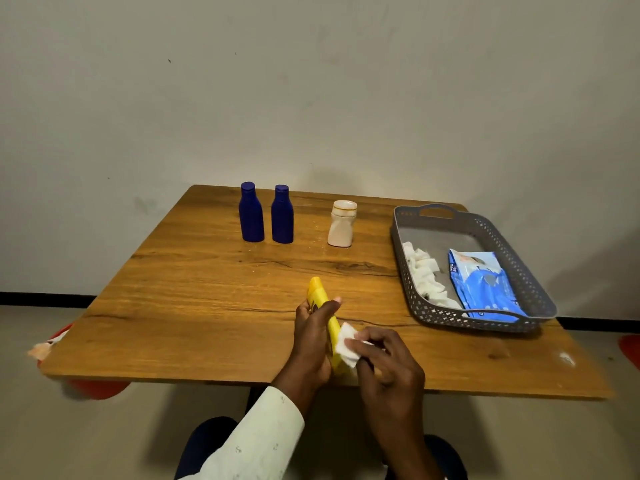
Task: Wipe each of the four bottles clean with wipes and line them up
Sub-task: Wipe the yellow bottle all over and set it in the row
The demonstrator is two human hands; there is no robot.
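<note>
My left hand [311, 337] grips a yellow bottle [320, 297] above the table's near edge, tilted with its cap pointing away from me. My right hand [388, 362] presses a white wipe [346, 344] against the bottle's lower part. Two blue bottles [251, 216] [282, 218] stand upright side by side at the back of the wooden table [194, 306]. A white bottle [342, 225] stands upright a little to their right, apart from them.
A grey perforated tray [519, 271] sits at the right of the table and holds crumpled white wipes [424, 271] and a blue wipe pack [483, 282]. Red stools [97, 388] show under the left and right table edges. A wall is behind.
</note>
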